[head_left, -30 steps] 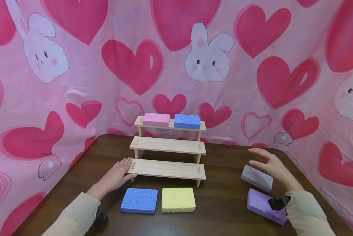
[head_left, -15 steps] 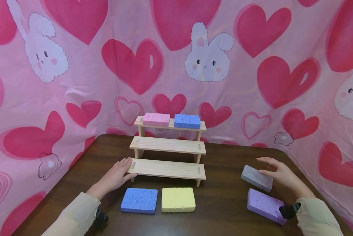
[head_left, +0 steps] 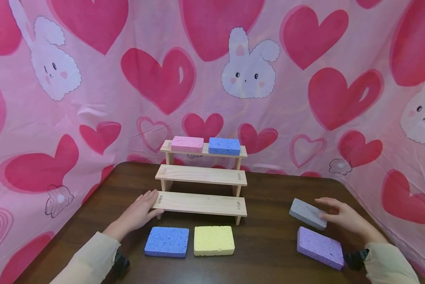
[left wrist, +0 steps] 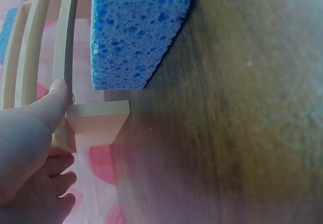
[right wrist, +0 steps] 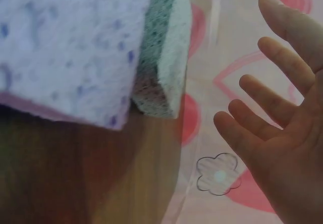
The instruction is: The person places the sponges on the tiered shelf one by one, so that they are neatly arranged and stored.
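At the left end of the three-step wooden shelf stand [head_left: 202,203], my left hand [head_left: 138,212] grips the lowest board, its thumb along the front edge. The left wrist view has this left hand [left wrist: 30,153] with thumb and fingers about the board end. My right hand [head_left: 347,217] hovers at the right end of a grey sponge [head_left: 306,213], fingers spread. In the right wrist view those fingers [right wrist: 262,93] look apart from the sponge. A purple sponge [head_left: 320,247] lies just nearer. On the top board sit a pink sponge [head_left: 187,144] and a blue sponge [head_left: 224,146].
In front of the stand, a second blue sponge [head_left: 167,241] and a yellow sponge [head_left: 214,240] lie side by side on the dark wooden table [head_left: 265,252]. A pink cloth [head_left: 205,86] with hearts and rabbits hangs behind the table and along its sides.
My right hand has moved right and toward me, coming down near the right end of the grey sponge. The left hand stays on the stand, and the sponges have not moved.
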The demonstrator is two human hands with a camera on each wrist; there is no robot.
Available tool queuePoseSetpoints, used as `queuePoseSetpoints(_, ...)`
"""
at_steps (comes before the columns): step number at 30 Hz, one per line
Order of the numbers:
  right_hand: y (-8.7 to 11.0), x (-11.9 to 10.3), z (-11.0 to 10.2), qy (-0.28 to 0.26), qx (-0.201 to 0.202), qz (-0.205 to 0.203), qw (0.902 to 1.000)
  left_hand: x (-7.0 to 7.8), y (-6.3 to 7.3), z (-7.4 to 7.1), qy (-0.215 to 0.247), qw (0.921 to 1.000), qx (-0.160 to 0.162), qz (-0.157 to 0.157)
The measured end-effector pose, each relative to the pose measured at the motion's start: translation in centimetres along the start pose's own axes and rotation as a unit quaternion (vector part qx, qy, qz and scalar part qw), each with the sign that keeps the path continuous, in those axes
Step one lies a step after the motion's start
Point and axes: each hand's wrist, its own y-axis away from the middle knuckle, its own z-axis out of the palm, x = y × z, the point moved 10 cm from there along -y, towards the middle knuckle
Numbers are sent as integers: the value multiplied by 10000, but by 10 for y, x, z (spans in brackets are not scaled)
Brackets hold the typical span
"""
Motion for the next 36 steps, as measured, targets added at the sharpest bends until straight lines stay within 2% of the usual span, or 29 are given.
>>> queuePoseSetpoints(6, 3, 10, 11, -469, -305, 213, 9982, 0, 1, 0, 24, 10000, 3, 12)
queuePoseSetpoints(19, 5, 25, 32, -804, -891, 511, 9915, 3, 1, -3, -32, 10000, 42, 60)
queuePoseSetpoints(25, 8, 31, 41, -1097, -1295, 887, 9815, 3, 1, -3, -38, 10000, 50, 53)
queuePoseSetpoints(30, 7, 31, 42, -1088, -1347, 839, 9813, 2, 1, -3, -35, 10000, 73, 37)
queuePoseSetpoints(36, 9, 36, 46, -1342, -1373, 1082, 9754, 2, 1, -3, -17, 10000, 75, 36)
